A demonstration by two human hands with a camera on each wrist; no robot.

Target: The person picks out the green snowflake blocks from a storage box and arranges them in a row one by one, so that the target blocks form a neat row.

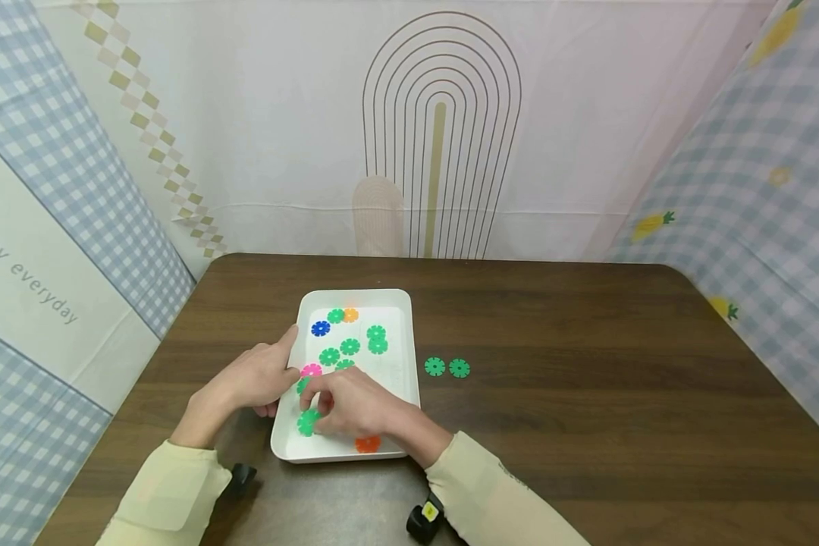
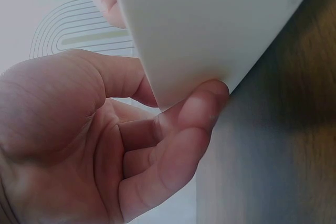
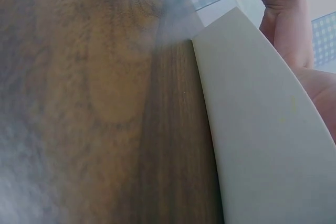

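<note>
A white tray (image 1: 399, 379) holds several notched plastic discs, most of them green. My left hand (image 1: 255, 375) grips the tray's left rim. In the left wrist view its thumb lies over the rim and its curled fingers press the outer side of the tray (image 2: 210, 30). Inside the tray's near left part, my right hand (image 1: 355, 402) pinches a green disc (image 1: 308, 422) between thumb and fingertips. Close by are a pink disc (image 1: 311, 370) and an orange-red disc (image 1: 367, 444), partly covered by that hand. The tray's outer wall (image 3: 257, 119) fills much of the right wrist view.
Two green discs, one at the left (image 1: 434, 366) and one at the right (image 1: 459, 368), lie on the brown wooden table (image 1: 587, 394) beside the tray. A blue disc (image 1: 321, 328) and a yellow-orange disc (image 1: 350, 315) sit toward the tray's far end. Patterned cloth hangs behind the table.
</note>
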